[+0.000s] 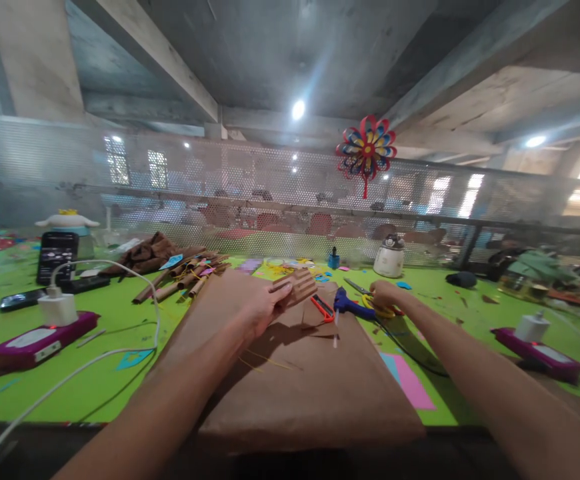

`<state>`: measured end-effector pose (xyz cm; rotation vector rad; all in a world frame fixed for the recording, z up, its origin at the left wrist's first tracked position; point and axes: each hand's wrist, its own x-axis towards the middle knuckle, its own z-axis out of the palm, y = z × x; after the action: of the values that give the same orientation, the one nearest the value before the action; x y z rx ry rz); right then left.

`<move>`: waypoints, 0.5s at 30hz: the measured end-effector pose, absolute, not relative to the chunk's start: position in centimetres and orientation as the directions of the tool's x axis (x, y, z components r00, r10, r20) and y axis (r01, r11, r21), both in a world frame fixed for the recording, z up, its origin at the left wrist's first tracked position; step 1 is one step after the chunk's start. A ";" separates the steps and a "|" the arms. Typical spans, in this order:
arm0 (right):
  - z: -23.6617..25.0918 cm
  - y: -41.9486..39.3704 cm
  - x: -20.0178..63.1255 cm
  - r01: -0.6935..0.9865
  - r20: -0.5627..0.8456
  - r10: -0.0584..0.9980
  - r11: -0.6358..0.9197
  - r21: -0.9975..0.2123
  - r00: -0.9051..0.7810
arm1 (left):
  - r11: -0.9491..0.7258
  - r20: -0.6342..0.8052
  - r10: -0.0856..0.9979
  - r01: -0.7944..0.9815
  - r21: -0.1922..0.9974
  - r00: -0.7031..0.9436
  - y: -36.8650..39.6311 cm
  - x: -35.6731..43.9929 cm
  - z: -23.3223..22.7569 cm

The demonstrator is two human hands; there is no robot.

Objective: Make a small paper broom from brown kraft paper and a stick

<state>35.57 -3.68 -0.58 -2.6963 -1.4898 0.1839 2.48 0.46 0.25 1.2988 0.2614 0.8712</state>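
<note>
My left hand (269, 310) is closed on a small striped piece of brown cardboard (301, 287), held above the brown paper sheet (290, 400). Over to the right, my right hand (387, 295) has its fingers curled at the yellow-handled scissors (384, 311), whose blades point away to the left. Just left of that hand lies a blue glue gun (355, 307) with a clear glue stick end hanging near it. An orange-red utility knife (323, 309) rests on a brown cardboard piece (315, 322) between my hands.
Brown paper rolls (183, 277) pile up on the green table (120, 400) at left. Two purple power strips (45, 340) with white plugs flank me, and a white cable (157, 313) loops at left. A blue bottle (333, 258) and white jar (389, 259) stand behind.
</note>
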 end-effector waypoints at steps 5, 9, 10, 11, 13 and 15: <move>-1.1 -2.9 36.5 0.849 -0.190 0.835 -0.529 -0.012 0.517 | 0.053 0.280 0.685 -0.430 0.901 0.673 0.6 2.3 0.4; -1.8 -2.7 37.5 0.864 -0.219 0.842 -0.504 0.005 0.493 | 0.078 0.282 0.703 -0.465 0.882 0.653 0.4 2.2 0.6; -2.0 -2.7 37.7 0.866 -0.207 0.847 -0.500 0.005 0.490 | 0.088 0.262 0.716 -0.455 0.886 0.648 0.4 2.2 0.7; -2.1 -2.8 38.0 0.867 -0.187 0.852 -0.498 0.003 0.489 | 0.096 0.239 0.732 -0.443 0.891 0.638 0.4 2.2 0.6; -2.3 -2.8 38.4 0.867 -0.132 0.860 -0.499 -0.009 0.493 | 0.108 0.196 0.769 -0.426 0.898 0.608 0.5 2.2 0.6; -2.3 -2.9 38.7 0.862 -0.073 0.862 -0.506 -0.037 0.502 | 0.110 0.174 0.797 -0.423 0.899 0.578 0.7 2.2 0.5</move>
<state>38.72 -2.95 -2.27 -2.7262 -1.5642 0.1297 2.16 0.65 0.55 1.1405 0.3997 0.9319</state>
